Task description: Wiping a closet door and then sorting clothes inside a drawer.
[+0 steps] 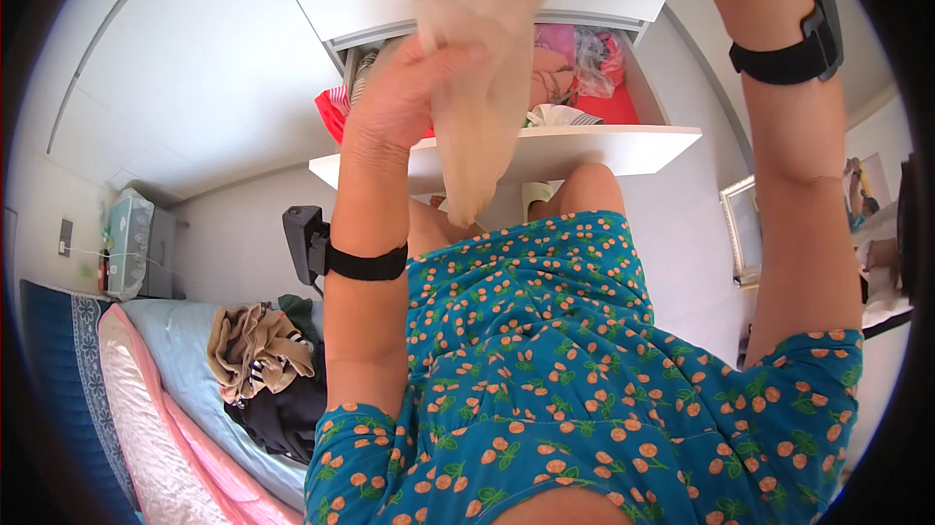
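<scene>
A length of sheer beige hosiery (pixel 482 123) hangs in front of me, running past the top edge of the view. My left hand (pixel 398 90) grips its side, the thumb lying across the cloth; both are motion-blurred. Its lower end dangles above my lap. My right hand is out of view, with only the raised forearm showing. Behind the hosiery stands a pulled-out white drawer (pixel 613 145). Inside lie a white garment with striped trim (pixel 559 116), a clear plastic bag (pixel 595 61) and red cloth (pixel 610 103). Red fabric (pixel 332 112) hangs over the drawer's left side.
White cabinet fronts (pixel 197 35) rise around the drawer. To my left, a tan garment (pixel 256 353) and black cloth (pixel 274 419) lie on a bed with a light-blue sheet (pixel 179 335). A covered box-like piece (pixel 131 240) stands beyond. At right is a framed picture (pixel 741 233).
</scene>
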`<move>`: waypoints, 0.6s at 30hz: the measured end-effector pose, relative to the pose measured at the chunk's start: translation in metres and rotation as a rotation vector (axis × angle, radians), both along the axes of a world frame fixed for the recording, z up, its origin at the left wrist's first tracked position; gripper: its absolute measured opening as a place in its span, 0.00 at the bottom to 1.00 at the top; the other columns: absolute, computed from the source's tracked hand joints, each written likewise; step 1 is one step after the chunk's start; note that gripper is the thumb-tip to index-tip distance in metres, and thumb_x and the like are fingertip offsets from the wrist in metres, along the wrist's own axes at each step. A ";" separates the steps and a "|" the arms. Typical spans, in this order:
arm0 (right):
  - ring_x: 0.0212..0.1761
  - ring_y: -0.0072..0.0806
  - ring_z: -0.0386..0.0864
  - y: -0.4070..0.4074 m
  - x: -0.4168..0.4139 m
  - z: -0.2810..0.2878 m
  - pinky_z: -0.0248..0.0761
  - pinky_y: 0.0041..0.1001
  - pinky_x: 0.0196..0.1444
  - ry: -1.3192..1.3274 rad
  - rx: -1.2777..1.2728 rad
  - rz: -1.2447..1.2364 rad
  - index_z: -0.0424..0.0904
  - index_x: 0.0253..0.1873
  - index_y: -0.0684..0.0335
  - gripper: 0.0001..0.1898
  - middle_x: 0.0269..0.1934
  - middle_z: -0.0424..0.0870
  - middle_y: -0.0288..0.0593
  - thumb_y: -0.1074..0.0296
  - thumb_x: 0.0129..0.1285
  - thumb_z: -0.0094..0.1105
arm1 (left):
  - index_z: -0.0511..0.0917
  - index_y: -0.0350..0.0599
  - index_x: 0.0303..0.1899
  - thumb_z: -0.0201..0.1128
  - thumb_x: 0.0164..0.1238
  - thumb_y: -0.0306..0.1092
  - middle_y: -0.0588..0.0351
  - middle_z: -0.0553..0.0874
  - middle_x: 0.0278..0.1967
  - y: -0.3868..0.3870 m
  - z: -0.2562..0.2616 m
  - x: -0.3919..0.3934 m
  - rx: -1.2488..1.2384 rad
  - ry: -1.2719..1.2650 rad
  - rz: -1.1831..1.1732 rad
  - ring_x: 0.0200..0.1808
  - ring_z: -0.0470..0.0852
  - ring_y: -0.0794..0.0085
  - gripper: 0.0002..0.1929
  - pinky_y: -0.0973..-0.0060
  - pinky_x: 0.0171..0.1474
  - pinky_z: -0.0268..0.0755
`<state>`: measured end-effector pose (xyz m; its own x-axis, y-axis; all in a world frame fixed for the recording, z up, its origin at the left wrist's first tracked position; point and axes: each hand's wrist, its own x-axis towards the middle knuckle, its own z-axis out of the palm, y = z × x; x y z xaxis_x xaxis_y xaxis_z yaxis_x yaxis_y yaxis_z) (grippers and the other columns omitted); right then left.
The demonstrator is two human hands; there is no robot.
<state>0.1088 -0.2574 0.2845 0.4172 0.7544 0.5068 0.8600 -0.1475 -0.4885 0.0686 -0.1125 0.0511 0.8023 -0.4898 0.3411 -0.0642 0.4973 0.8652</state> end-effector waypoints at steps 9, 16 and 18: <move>0.26 0.19 0.72 -0.005 0.013 -0.013 0.66 0.17 0.33 0.169 0.059 0.126 0.81 0.31 0.58 0.08 0.25 0.78 0.32 0.61 0.55 0.66 | 0.68 0.30 0.59 0.66 0.52 0.50 0.52 0.80 0.38 -0.018 -0.039 -0.013 -0.119 0.013 -0.223 0.38 0.77 0.71 0.37 0.77 0.39 0.71; 0.26 0.18 0.71 -0.035 0.028 -0.023 0.65 0.18 0.30 0.396 0.117 -0.066 0.80 0.28 0.60 0.07 0.24 0.77 0.32 0.65 0.55 0.63 | 0.78 0.29 0.47 0.69 0.51 0.42 0.51 0.82 0.31 -0.008 -0.085 -0.041 0.151 0.307 -0.281 0.35 0.79 0.69 0.26 0.74 0.39 0.70; 0.25 0.18 0.70 -0.044 0.030 -0.031 0.65 0.19 0.30 0.355 0.092 -0.179 0.80 0.28 0.60 0.07 0.23 0.77 0.31 0.65 0.56 0.62 | 0.78 0.30 0.48 0.68 0.53 0.36 0.49 0.83 0.32 -0.002 -0.103 -0.052 0.155 0.373 -0.322 0.33 0.81 0.66 0.23 0.73 0.39 0.71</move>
<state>0.1391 -0.3016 0.2535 0.6991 0.6120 0.3698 0.6002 -0.2213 -0.7686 0.0168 -0.1150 -0.0515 0.6559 -0.7540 -0.0357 0.3983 0.3055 0.8649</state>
